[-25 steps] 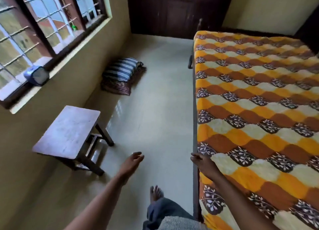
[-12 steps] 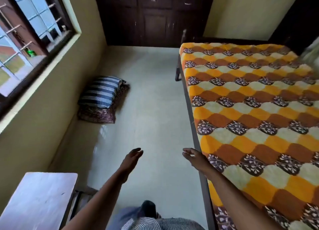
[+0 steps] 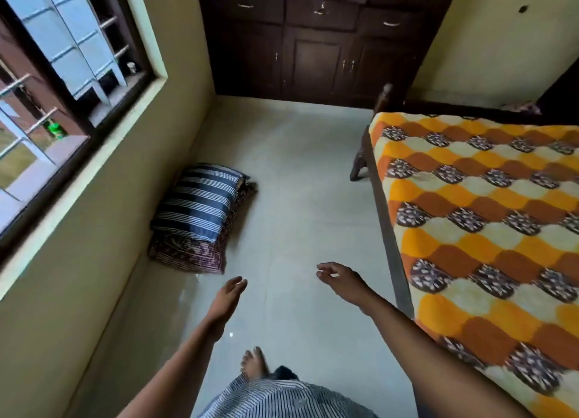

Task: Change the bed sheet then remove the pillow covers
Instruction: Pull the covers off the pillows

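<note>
Head cam: left hand (image 3: pixel 227 295) and right hand (image 3: pixel 340 279) loose, empty; striped pillow (image 3: pixel 200 204) stacked on patterned pillow (image 3: pixel 188 254) by left wall (image 3: pixel 94 276), probably freeing the bed (image 3: pixel 485 229).

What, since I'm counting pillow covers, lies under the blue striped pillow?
A maroon patterned pillow, its front edge and right side showing; the blue striped pillow hides its top.

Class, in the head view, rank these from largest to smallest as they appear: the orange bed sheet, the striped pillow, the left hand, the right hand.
1. orange bed sheet, though cut off by the frame.
2. striped pillow.
3. left hand and right hand: look alike, so unranked.
</note>
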A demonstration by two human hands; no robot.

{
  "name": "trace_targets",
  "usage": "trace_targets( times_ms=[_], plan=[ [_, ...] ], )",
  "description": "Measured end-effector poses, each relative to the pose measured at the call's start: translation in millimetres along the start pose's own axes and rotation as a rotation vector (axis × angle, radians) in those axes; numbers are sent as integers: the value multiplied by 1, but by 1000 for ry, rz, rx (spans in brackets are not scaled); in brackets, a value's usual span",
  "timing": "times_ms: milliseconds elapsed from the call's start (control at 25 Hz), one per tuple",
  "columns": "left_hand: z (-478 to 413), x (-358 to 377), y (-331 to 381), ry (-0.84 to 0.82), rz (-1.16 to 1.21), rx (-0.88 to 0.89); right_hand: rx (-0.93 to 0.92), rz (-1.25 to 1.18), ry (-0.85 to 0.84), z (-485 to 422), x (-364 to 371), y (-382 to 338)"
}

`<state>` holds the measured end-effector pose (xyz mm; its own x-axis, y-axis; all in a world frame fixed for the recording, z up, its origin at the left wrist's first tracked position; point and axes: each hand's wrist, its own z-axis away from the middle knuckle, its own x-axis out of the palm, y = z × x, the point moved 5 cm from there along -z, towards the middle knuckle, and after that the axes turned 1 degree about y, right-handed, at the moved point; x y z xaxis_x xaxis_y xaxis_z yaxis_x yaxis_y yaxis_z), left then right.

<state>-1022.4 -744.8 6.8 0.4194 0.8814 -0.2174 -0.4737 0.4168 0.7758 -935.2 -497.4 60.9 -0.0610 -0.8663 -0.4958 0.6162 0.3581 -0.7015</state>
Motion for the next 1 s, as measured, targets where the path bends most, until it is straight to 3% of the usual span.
trace_targets(
  times_ms=[320, 680, 880, 1000],
  plan=[
    [-131, -74, 53, 188, 130, -183, -29, 53, -189, -178, 28, -127],
    [-315, -127, 105, 428, 172, -417, -97, 336, -503, -475, 92, -227],
    [-418, -143, 93, 392, -50, -461, -44, 421, -706, -606, 184, -220],
    [-484, -147, 53, 323, -185, -467, 154, 340, -691, -677, 246, -168]
  ],
)
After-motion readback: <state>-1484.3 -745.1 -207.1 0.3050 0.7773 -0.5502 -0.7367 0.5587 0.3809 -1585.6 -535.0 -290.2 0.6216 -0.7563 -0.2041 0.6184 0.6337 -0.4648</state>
